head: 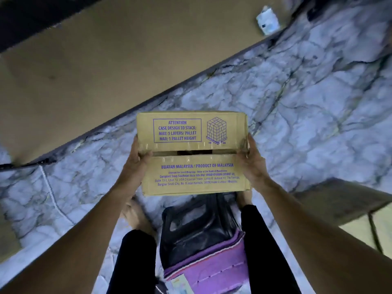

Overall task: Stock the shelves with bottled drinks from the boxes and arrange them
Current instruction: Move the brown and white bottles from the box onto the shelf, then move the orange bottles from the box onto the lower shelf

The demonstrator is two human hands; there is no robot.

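A shut brown cardboard box [193, 152] with purple print is held above the marble floor in front of me. My left hand [135, 164] grips its left side, thumb over the top flap seam. On the opposite side, my right hand [253, 164] grips the right edge the same way. A narrow dark gap shows between the two top flaps; whatever is inside the box is hidden. No bottles or shelves are in sight.
A large flat cardboard sheet [95, 66] covers the floor at upper left, with a small white packet [267, 20] near its far end. A dark plastic stool [199, 225] stands between my legs. Another cardboard piece [347, 200] lies at right. A white cord [51, 194] runs along the floor at left.
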